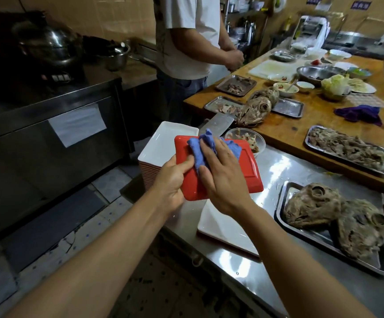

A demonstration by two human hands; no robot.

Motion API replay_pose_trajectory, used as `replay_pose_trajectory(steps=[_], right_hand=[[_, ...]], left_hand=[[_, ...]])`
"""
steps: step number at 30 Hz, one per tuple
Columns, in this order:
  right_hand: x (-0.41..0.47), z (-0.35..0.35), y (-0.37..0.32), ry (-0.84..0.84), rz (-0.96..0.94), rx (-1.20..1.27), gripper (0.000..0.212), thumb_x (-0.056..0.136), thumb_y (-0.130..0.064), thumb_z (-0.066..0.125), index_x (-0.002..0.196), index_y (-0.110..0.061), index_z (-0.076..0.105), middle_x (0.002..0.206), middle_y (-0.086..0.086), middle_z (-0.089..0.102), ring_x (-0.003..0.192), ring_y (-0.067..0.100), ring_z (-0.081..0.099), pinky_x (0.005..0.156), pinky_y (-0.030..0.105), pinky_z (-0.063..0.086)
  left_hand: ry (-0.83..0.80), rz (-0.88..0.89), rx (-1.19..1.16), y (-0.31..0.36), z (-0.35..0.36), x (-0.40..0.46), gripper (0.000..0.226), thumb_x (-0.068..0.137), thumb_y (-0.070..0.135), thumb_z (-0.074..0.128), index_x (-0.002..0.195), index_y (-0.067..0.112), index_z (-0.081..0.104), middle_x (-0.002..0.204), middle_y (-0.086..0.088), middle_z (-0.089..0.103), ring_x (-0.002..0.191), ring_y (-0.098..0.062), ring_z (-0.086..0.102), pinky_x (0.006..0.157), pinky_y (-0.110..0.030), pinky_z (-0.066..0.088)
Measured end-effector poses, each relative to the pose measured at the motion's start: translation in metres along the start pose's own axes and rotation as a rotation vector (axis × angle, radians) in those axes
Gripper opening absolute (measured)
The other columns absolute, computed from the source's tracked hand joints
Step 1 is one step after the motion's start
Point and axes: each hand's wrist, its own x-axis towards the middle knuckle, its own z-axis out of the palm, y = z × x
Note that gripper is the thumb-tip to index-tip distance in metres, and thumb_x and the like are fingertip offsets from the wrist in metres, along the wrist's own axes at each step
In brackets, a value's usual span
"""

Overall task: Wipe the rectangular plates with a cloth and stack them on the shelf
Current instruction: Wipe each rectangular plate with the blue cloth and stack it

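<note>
- Red underside up, a rectangular plate (220, 171) is held tilted in the air above the near edge of the steel bench (285, 171).
- The left hand (170, 180) grips the plate's near left edge, thumb on top and fingers (175, 196) curled underneath.
- The right hand (223, 177) lies flat on the plate with its fingers straight and spread, pressing a blue cloth (206, 149) against the red surface.
- The cloth is bunched, and part of it sticks out past the fingertips toward the plate's far edge.
- A stack of plates (161, 145), white face up with red rims showing down its side, stands just beyond the left hand.
- Another white plate (223, 228) lies on the bench below the right wrist.
- A steel tray (285, 203) with cooked meat sits to the right on the bench.
- A second person in a pale shirt (186, 37) stands at the wooden table (319, 125) beyond.
</note>
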Motion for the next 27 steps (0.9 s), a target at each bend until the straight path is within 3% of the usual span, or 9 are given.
replay_pose_trajectory(steps=[6, 10, 13, 15, 17, 19, 23, 25, 27], right_hand=[[0.004, -0.004, 0.025, -0.034, 0.159, -0.041, 0.061, 0.093, -0.045, 0.021, 0.150, -0.024, 0.015, 0.158, 0.006, 0.007, 0.145, 0.021, 0.003, 0.117, 0.034, 0.002], [0.004, 0.002, 0.033, 0.014, 0.319, 0.221, 0.052, 0.102, -0.030, 0.030, 0.150, -0.019, 0.013, 0.154, 0.014, 0.013, 0.142, 0.025, 0.014, 0.113, 0.030, 0.014], [0.006, 0.007, 0.032, 0.071, 0.356, 0.324, 0.043, 0.102, -0.026, 0.031, 0.143, -0.015, 0.031, 0.133, 0.016, 0.041, 0.119, 0.028, 0.042, 0.091, 0.026, 0.031], [0.007, 0.011, 0.032, 0.119, 0.377, 0.361, 0.027, 0.102, -0.024, 0.032, 0.121, -0.013, 0.047, 0.109, 0.018, 0.056, 0.093, 0.027, 0.055, 0.077, 0.033, 0.043], [0.010, 0.012, 0.031, 0.133, 0.439, 0.412, 0.017, 0.102, -0.025, 0.030, 0.097, -0.018, 0.045, 0.084, 0.016, 0.059, 0.069, 0.030, 0.060, 0.058, 0.037, 0.051], [0.014, 0.011, 0.033, 0.155, 0.460, 0.381, 0.018, 0.100, -0.022, 0.032, 0.087, -0.017, 0.044, 0.072, 0.010, 0.056, 0.062, 0.030, 0.058, 0.053, 0.031, 0.051], [0.020, 0.006, 0.038, 0.185, 0.503, 0.360, 0.015, 0.096, -0.015, 0.039, 0.095, -0.010, 0.053, 0.080, 0.017, 0.063, 0.066, 0.035, 0.062, 0.061, 0.048, 0.053], [0.019, 0.004, 0.039, 0.221, 0.519, 0.367, 0.017, 0.095, -0.014, 0.041, 0.101, -0.011, 0.056, 0.090, 0.017, 0.065, 0.069, 0.030, 0.062, 0.062, 0.041, 0.053], [0.018, 0.003, 0.038, 0.219, 0.516, 0.410, 0.018, 0.096, -0.014, 0.042, 0.106, -0.013, 0.057, 0.093, 0.015, 0.065, 0.067, 0.022, 0.061, 0.056, 0.030, 0.051]], left_hand=[[0.009, -0.004, -0.018, 0.016, -0.026, -0.010, 0.022, 0.094, 0.012, 0.050, 0.114, 0.019, 0.059, 0.096, -0.008, 0.069, 0.084, -0.025, 0.068, 0.070, -0.044, 0.055], [0.020, 0.010, -0.033, 0.025, -0.043, -0.013, 0.022, 0.095, 0.012, 0.050, 0.112, 0.020, 0.061, 0.101, -0.009, 0.069, 0.092, -0.026, 0.065, 0.080, -0.046, 0.053], [0.040, 0.019, -0.044, 0.032, -0.054, -0.014, 0.022, 0.094, 0.013, 0.050, 0.110, 0.022, 0.061, 0.097, -0.006, 0.071, 0.090, -0.024, 0.067, 0.081, -0.046, 0.053], [0.050, 0.020, -0.042, 0.036, -0.061, -0.014, 0.022, 0.093, 0.014, 0.051, 0.110, 0.023, 0.062, 0.096, -0.005, 0.072, 0.086, -0.022, 0.069, 0.079, -0.045, 0.054], [0.063, 0.014, -0.040, 0.039, -0.065, -0.015, 0.022, 0.093, 0.014, 0.051, 0.110, 0.023, 0.062, 0.097, -0.006, 0.071, 0.086, -0.023, 0.069, 0.079, -0.046, 0.053], [0.070, 0.013, -0.034, 0.043, -0.068, -0.015, 0.022, 0.094, 0.013, 0.050, 0.111, 0.021, 0.061, 0.101, -0.008, 0.069, 0.090, -0.025, 0.066, 0.083, -0.048, 0.052], [0.029, 0.103, 0.007, 0.060, -0.068, -0.013, 0.022, 0.095, 0.011, 0.049, 0.113, 0.018, 0.059, 0.100, -0.007, 0.069, 0.090, -0.023, 0.067, 0.081, -0.045, 0.055], [0.013, 0.229, 0.136, 0.072, -0.067, -0.009, 0.025, 0.094, 0.010, 0.050, 0.117, 0.016, 0.057, 0.099, -0.005, 0.069, 0.088, -0.020, 0.068, 0.078, -0.037, 0.058], [0.026, 0.406, 0.418, 0.081, -0.065, -0.002, 0.023, 0.093, 0.010, 0.054, 0.113, 0.020, 0.059, 0.097, -0.002, 0.069, 0.087, -0.014, 0.068, 0.076, -0.027, 0.057]])
